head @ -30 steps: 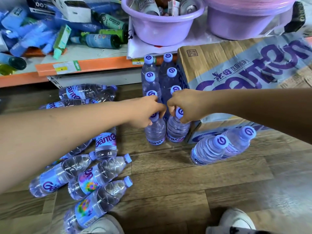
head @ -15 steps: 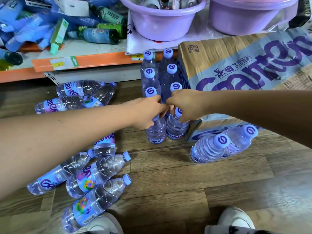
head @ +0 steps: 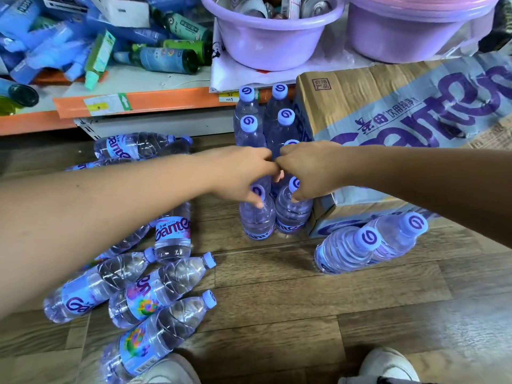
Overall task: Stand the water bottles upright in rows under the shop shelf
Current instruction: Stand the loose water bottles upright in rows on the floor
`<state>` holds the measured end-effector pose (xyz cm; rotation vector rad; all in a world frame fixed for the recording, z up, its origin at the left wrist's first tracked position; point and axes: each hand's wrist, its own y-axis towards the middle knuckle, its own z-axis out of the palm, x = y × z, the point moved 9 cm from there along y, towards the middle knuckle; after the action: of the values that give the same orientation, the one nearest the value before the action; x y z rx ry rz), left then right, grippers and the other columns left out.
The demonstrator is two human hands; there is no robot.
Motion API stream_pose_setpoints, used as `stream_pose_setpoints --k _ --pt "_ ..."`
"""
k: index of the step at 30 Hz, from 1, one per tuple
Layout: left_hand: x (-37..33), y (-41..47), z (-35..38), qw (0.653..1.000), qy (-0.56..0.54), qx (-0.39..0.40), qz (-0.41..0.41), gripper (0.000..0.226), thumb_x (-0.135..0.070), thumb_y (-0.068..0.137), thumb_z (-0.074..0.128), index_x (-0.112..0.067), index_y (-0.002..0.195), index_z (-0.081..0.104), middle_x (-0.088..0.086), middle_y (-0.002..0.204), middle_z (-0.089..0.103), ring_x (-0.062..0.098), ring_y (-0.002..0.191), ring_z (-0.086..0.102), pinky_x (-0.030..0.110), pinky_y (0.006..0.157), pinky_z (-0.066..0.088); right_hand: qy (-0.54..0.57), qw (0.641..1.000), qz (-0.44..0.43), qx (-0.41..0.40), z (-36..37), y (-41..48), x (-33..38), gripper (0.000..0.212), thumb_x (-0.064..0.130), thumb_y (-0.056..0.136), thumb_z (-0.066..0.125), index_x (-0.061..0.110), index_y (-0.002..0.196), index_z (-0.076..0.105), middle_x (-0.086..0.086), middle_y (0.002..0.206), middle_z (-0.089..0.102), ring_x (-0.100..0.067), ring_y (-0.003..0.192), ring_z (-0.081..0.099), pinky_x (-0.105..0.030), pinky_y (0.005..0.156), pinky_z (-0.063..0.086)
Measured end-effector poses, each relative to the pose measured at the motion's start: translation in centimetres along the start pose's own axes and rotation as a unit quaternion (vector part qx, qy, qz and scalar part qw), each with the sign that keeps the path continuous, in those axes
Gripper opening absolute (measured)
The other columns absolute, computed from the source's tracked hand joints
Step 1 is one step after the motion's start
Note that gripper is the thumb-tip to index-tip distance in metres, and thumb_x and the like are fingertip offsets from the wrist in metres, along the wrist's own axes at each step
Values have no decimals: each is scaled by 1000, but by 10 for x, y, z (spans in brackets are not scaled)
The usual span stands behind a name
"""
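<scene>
Two rows of upright water bottles (head: 248, 126) with purple caps stand on the floor under the orange shelf edge (head: 166, 99), beside a carton. My left hand (head: 241, 173) pinches the neck of the front left bottle (head: 256, 220), just under its cap. My right hand (head: 307, 169) curls round the neck of the front right bottle (head: 292, 217). Both bottles stand upright, touching each other. Two more upright bottles (head: 346, 252) stand apart at the right. Several bottles (head: 155, 295) lie on their sides at the left.
A large cardboard water carton (head: 388, 112) sits right of the rows. Two lilac plastic basins (head: 271, 37) and a heap of small blue and green goods (head: 155, 58) fill the shelf above. Wood-pattern floor (head: 304, 314) lies in front; my shoes (head: 388, 367) show at the bottom.
Both hands stay on the two front bottles. Their caps now show more below my fingers. The bottles have barely shifted.
</scene>
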<state>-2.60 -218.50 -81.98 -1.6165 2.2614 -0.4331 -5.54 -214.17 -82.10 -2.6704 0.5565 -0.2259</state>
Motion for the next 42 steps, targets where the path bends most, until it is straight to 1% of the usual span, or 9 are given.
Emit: stream_pose_setpoints --k 4,7,11,15,18,22,28,36,42 --pt "15 -1 -26 998 38 -48 0 31 -43 88 54 -20 107 60 -1 119 57 23 111 56 35 87 47 -2 998 16 -61 -27 14 2 30 36 83 57 9 94 62 -9 98 62 -28 92 61 -42 77 54" --pt "30 -11 -51 988 106 -113 -2 29 -36 90 47 -14 102 61 8 107 60 30 106 57 40 86 49 11 990 19 -139 -53 22 6 17 26 87 51 11 79 51 -14 98 61 -32 92 59 -43 77 51" --pt "66 -24 -66 983 91 -154 -29 27 -31 87 45 -9 93 58 14 100 60 34 104 57 45 87 49 47 981 22 -187 -73 45 10 9 16 86 50 9 93 51 -13 106 58 -32 98 57 -44 78 51" --pt "108 -28 -48 982 99 -130 -95 38 -29 88 52 -8 120 52 12 128 53 27 125 46 36 104 37 73 981 32 -178 -77 87 20 27 15 87 52 6 112 50 -15 115 58 -33 102 57 -33 71 44" --pt "140 -32 -28 981 80 -121 -129 44 -30 90 53 -6 126 49 14 140 47 24 137 36 34 116 23 63 982 41 -172 -73 120 33 33 12 88 50 3 120 47 -18 121 55 -33 109 56 -35 80 45" --pt "188 -42 1 976 -29 -117 -182 56 -32 94 50 -11 143 33 7 155 28 20 147 14 29 119 10 105 985 57 -121 -55 158 45 43 10 88 48 3 130 39 -19 129 50 -35 117 52 -31 78 41" --pt "260 -60 47 938 -101 -117 -309 60 -30 93 51 -12 145 27 16 153 28 26 145 21 36 114 25 115 990 75 -46 -23 204 49 43 9 89 48 2 130 39 -20 126 52 -34 113 54 -28 75 36" --pt "301 -41 102 939 -71 -66 -329 49 -19 92 48 -14 139 35 9 146 38 27 133 38 40 105 37 110 989 100 9 6 264 50 46 10 88 48 4 133 38 -17 131 46 -36 116 52 -36 86 45" --pt "323 -24 119 947 -54 -43 -314 77 -8 75 72 -18 140 32 5 143 39 27 132 40 41 97 44 101 992 77 -9 15 300 57 57 5 85 49 11 140 32 -11 144 32 -37 127 43 -43 101 42"
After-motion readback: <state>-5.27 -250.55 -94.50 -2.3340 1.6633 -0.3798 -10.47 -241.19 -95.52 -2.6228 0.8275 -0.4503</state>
